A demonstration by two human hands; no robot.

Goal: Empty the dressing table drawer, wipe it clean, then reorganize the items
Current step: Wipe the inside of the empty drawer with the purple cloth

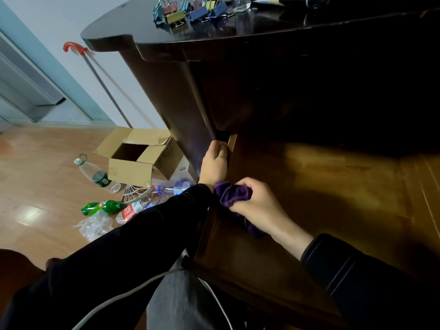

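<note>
Purple cloth (pixel 234 195) bunched in right hand (pixel 259 203), left hand (pixel 214 160) gripping wooden drawer (pixel 309 186)

Drawer (pixel 321 184): brown wood, pulled out, bottom bare. Cloth (pixel 234 195): purple, crumpled, gripped in right hand (pixel 257 203) at drawer's left wall. Binder clips (pixel 190 10): assorted colours, clustered on dark desk (pixel 262 32) top.

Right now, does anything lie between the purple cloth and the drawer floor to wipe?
Nothing visible does: the brown wooden drawer floor lies bare beside the crumpled purple cloth held by the right hand.
</note>
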